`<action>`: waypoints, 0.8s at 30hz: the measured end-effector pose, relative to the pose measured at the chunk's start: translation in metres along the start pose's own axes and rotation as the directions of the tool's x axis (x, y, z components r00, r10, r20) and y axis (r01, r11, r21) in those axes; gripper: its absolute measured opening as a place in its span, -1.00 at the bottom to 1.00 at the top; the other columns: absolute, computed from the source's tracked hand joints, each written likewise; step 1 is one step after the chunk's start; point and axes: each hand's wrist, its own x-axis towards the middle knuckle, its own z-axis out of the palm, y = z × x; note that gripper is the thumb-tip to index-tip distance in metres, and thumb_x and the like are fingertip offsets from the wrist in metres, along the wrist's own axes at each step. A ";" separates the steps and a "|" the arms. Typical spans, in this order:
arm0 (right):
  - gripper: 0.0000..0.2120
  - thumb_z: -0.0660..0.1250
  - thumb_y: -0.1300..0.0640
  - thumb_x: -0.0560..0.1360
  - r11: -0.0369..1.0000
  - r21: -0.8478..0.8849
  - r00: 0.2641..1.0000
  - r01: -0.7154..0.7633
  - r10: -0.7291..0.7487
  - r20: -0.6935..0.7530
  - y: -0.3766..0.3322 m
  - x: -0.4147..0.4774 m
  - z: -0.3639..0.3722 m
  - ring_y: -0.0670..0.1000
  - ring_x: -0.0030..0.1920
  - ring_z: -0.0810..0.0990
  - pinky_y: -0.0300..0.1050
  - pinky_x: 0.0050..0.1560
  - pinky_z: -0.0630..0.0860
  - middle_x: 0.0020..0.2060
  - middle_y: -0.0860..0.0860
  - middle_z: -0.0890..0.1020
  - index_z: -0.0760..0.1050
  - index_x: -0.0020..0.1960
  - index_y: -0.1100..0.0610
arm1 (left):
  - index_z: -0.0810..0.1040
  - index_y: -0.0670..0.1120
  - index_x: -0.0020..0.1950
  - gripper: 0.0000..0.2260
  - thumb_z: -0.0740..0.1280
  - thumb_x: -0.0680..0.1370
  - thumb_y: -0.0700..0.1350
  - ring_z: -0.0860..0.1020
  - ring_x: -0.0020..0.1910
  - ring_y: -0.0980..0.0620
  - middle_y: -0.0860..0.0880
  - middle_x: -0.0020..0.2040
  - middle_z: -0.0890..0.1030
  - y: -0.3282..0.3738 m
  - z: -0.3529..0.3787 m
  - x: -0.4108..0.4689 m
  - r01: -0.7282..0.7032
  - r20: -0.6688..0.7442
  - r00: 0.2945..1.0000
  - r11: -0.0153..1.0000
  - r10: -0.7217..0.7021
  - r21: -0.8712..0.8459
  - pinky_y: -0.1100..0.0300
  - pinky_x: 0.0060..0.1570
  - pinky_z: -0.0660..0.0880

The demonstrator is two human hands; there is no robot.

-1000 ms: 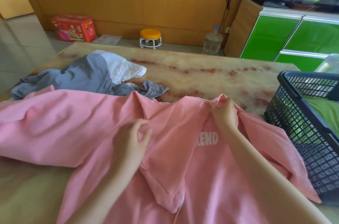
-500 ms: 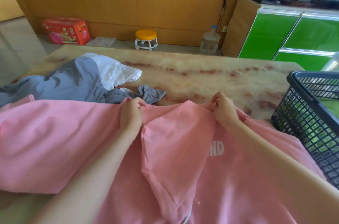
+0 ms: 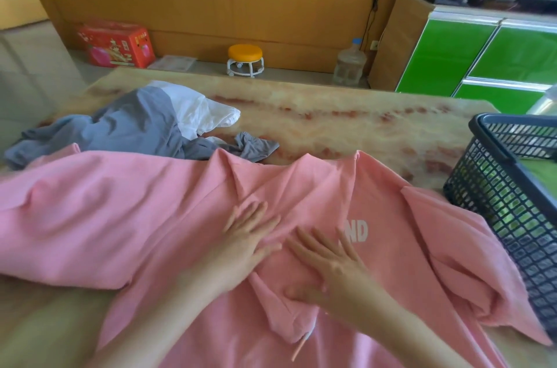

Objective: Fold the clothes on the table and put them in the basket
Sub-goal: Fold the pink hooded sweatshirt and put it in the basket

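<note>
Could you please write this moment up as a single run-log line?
step: pressing pink shirt flat | left hand: flat on shirt | right hand: flat on shirt | basket: right of shirt | grey clothes: unfolded, far left

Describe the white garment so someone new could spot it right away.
Start at the marble table. Beyond the pink shirt, at the table's far left, clothes lie heaped. The white garment pokes out to the right from beneath the grey garment, and it is the only white cloth there.
</note>
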 end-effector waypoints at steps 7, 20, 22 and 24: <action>-0.12 -0.15 -0.56 0.24 0.992 0.126 0.998 -0.015 0.007 0.064 -0.001 -0.006 -0.006 -0.27 0.49 -0.17 -0.12 0.40 -0.51 0.47 -0.30 -0.17 0.00 0.51 -0.24 | -0.40 0.13 0.42 0.02 -0.60 0.01 0.53 -0.48 0.39 0.09 0.08 0.43 -0.44 -0.016 -0.003 -0.001 0.197 0.050 0.976 0.958 -0.212 0.210 -0.12 0.38 -0.39; -0.76 0.26 -0.03 0.48 0.945 -0.043 0.893 0.323 -0.320 -0.317 -0.010 -0.042 0.005 -0.16 0.02 0.60 -0.03 0.37 0.30 -0.02 -0.19 0.65 0.60 0.09 -0.04 | -0.18 0.25 0.44 -0.10 -0.50 0.15 0.55 -0.34 0.45 0.20 0.15 0.49 -0.23 0.015 0.002 -0.031 0.008 0.166 0.986 0.996 0.006 -0.086 0.26 0.36 -0.38; -0.74 0.22 -0.04 0.50 0.941 -0.062 0.900 0.332 -0.336 -0.276 -0.004 -0.046 -0.006 -0.19 0.09 0.59 -0.02 0.34 0.39 0.01 -0.20 0.66 0.61 0.10 -0.07 | -0.19 0.24 0.45 -0.04 -0.50 0.11 0.57 -0.36 0.43 0.19 0.16 0.45 -0.29 0.020 -0.001 -0.034 0.020 0.203 0.979 0.996 -0.002 -0.086 0.25 0.37 -0.36; -0.71 0.18 -0.06 0.50 0.940 -0.099 0.933 0.327 -0.338 -0.125 0.000 -0.053 -0.007 -0.19 0.21 0.52 0.00 0.28 0.44 0.13 -0.23 0.61 0.57 0.15 -0.12 | -0.28 0.27 0.43 -0.07 -0.50 0.09 0.57 -0.43 0.42 0.10 0.11 0.44 -0.37 0.026 0.002 -0.038 0.000 0.230 0.973 1.000 0.003 -0.012 0.19 0.38 -0.38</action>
